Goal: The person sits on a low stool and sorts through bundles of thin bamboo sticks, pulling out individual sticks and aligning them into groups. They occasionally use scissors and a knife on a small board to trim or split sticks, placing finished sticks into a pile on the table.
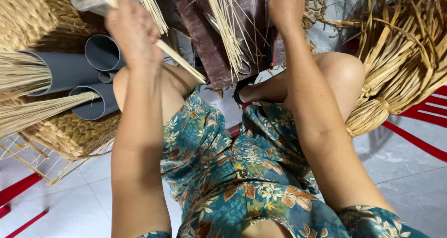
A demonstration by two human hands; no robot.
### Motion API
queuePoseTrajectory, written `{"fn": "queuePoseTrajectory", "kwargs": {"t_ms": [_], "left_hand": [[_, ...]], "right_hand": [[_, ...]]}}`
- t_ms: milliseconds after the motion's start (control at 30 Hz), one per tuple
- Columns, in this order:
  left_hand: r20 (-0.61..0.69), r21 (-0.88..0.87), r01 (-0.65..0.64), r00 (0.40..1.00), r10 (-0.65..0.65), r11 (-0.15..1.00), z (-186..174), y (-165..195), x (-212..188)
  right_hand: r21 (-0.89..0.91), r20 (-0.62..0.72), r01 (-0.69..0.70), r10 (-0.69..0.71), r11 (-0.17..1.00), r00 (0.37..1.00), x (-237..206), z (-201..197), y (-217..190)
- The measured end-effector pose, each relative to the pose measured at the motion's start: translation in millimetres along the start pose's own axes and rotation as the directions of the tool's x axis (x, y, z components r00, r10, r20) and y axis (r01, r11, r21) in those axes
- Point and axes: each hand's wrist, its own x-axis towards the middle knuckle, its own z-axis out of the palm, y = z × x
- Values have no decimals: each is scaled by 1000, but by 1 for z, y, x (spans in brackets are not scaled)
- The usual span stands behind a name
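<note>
Left hand [132, 26], back toward the camera, fingers curled shut around a pale flat strip [179, 60] that runs from the fist down and right toward the near edge of the dark board [209, 47]. More pale strips [151, 5] rise above the fist toward the top edge of the view. Right hand [285, 5] at the top edge, partly cut off; it sits just right of the thin reed bundle [228, 28] hanging over the board, but whether it grips the reeds cannot be told.

Largest first:
- Dried straw pile [400, 66], right side, spreading from the top right corner down beside the right knee [342, 73]; a bound sheaf at its lower end.
- Woven basket [28, 14], top left corner; a second woven piece [70, 133] lower left, on a wire frame.
- Floral dress [233, 173], teal and brown, centre bottom.
- Grey pipes [100, 54], stacked on their sides left of the left forearm, open ends toward the camera; thin reeds [28, 112] stick out of two of them toward the left edge.
- Board, reddish brown, propped between the knees, reed bundle lying across it.
- Red plastic pieces [428, 107], right edge, on the tiled floor [409, 173].
</note>
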Motion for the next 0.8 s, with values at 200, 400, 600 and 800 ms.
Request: {"fn": "queuePoseTrajectory", "kwargs": {"t_ms": [200,400,600,800], "left_hand": [[-71,93,220,974,-214,971,28,-68,-11],[-86,205,242,970,-228,948,47,-101,-19],[-80,160,242,969,-232,957,59,-105,-20],[-140,181,245,965,-222,952,61,-108,-18]], "right_hand": [[220,482,-410,266,885,835,-25,11,-40],[114,41,112,-117,987,992,-17,1,-35],[232,23,121,-130,965,991,-2,15,-52],[266,112,76,-109,961,988,0,28,-73]]}}
